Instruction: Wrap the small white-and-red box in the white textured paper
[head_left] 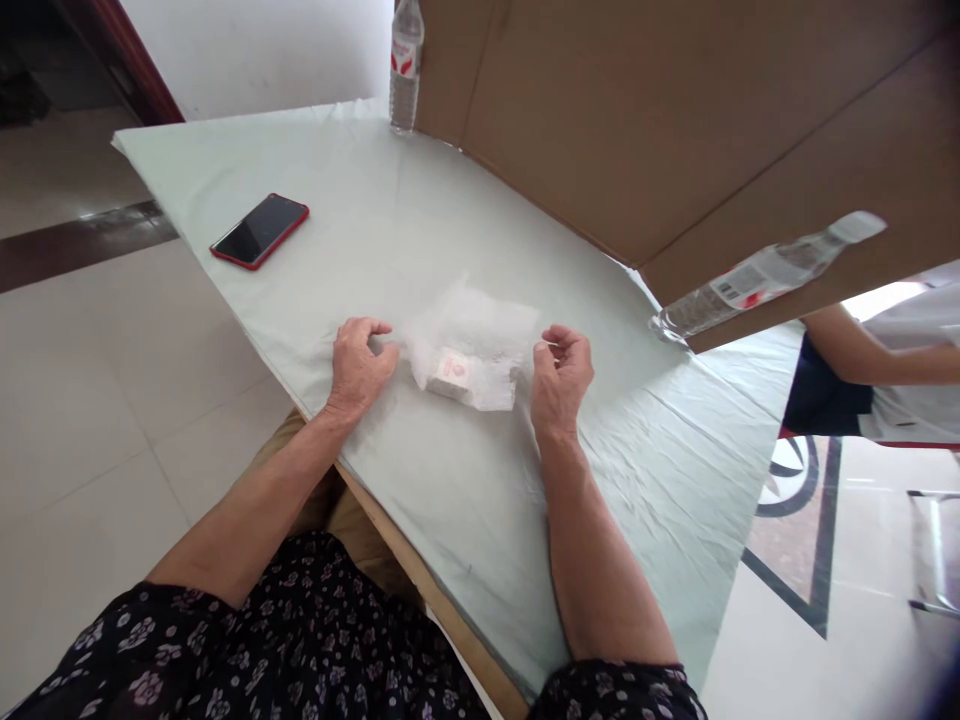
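A sheet of thin, translucent white wrapping [491, 325] lies spread on the cloth between my hands. On its near part sits a small pale box [451, 372] with a reddish print on top, partly covered by the wrapping. My left hand [361, 368] is at the left edge of the wrapping, thumb and forefinger apart with a gap between them. At the right edge, my right hand [562, 380] has its fingers curled in and the thumb close to the forefinger. Whether a bit of wrapping is pinched there cannot be made out.
A pale green cloth [345, 210] covers the table. A phone in a red case [261, 230] lies at the left. Brown cardboard [585, 120] stands behind, with one bottle [405, 70] upright and another bottle [750, 285] at its right end. Another person's arm [862, 350] shows at right.
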